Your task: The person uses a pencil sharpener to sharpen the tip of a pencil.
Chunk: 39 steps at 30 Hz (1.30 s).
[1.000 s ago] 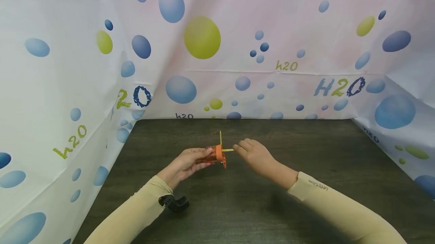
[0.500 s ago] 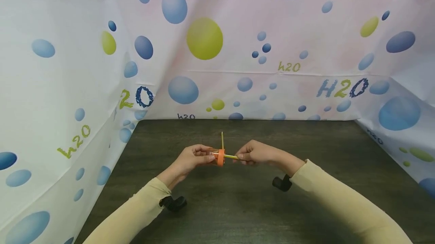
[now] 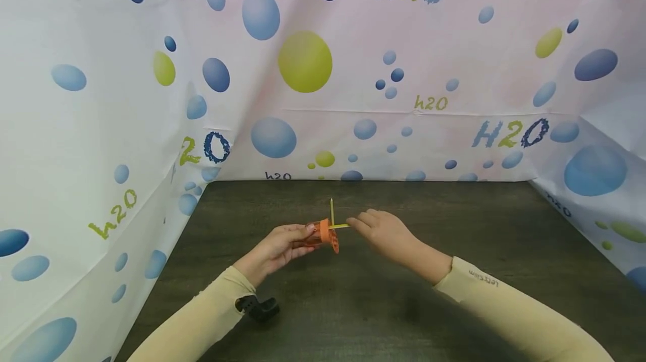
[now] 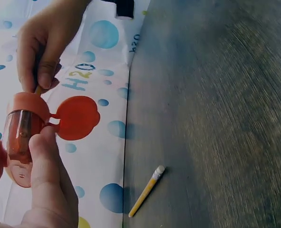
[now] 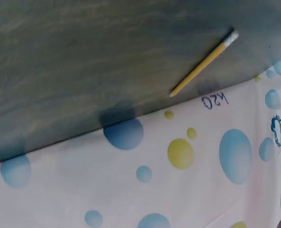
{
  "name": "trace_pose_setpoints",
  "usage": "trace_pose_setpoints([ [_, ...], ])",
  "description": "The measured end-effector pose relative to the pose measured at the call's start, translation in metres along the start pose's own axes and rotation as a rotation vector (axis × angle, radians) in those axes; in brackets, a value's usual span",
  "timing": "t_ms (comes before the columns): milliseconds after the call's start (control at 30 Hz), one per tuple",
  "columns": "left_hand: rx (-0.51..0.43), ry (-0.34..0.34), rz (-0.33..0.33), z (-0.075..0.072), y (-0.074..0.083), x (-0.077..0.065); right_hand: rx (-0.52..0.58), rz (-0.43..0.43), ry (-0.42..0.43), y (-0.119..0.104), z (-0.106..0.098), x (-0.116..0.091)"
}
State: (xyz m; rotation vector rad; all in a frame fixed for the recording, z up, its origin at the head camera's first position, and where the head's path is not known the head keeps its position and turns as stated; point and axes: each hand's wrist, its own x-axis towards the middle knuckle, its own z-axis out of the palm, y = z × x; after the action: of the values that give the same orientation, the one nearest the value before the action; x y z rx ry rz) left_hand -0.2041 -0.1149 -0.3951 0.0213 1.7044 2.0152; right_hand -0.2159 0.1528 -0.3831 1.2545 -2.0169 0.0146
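My left hand (image 3: 277,251) grips an orange pencil sharpener (image 4: 24,135) with a see-through shavings container, its thumb and fingers around the body. From the sharpener's collar hangs a round orange lid (image 4: 78,118), flipped open. A yellow pencil (image 3: 340,226) has one end in the sharpener's mouth, and my right hand (image 3: 386,237) pinches its other end; the left wrist view also shows the right hand (image 4: 43,45) there. The right wrist view does not show the sharpener. On the table behind the sharpener lies a second yellow pencil (image 5: 203,65), point away from me, white eraser end nearer.
The dark wood table (image 3: 353,306) ends at a white backdrop (image 3: 242,70) with blue and green dots, which rises at the back and both sides. A black wrist camera (image 3: 258,308) sits beneath the left wrist.
My right hand twists over while holding the pencil, then turns back to its earlier pose. The sharpener tips with it and back, its lid showing again. The pencil on the table stays put.
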Motion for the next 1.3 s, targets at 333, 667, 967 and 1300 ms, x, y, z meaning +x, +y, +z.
trace_pose_setpoints([
  [333, 0.198, 0.123, 0.087, 0.004, -0.004, 0.001, 0.475, 0.366, -0.399, -0.002, -0.010, 0.008],
  [667, 0.405, 0.126, 0.094, 0.005, -0.005, -0.004, 1.313, 0.812, -0.865, 0.029, -0.010, 0.014],
  [967, 0.239, 0.075, 0.036, 0.007, 0.001, -0.003, 0.504, 0.479, -0.498, 0.006, -0.019, 0.011],
  [1300, 0.059, 0.013, -0.012, 0.006, 0.005, -0.004, 0.033, -0.014, 0.005, -0.001, -0.009, -0.007],
])
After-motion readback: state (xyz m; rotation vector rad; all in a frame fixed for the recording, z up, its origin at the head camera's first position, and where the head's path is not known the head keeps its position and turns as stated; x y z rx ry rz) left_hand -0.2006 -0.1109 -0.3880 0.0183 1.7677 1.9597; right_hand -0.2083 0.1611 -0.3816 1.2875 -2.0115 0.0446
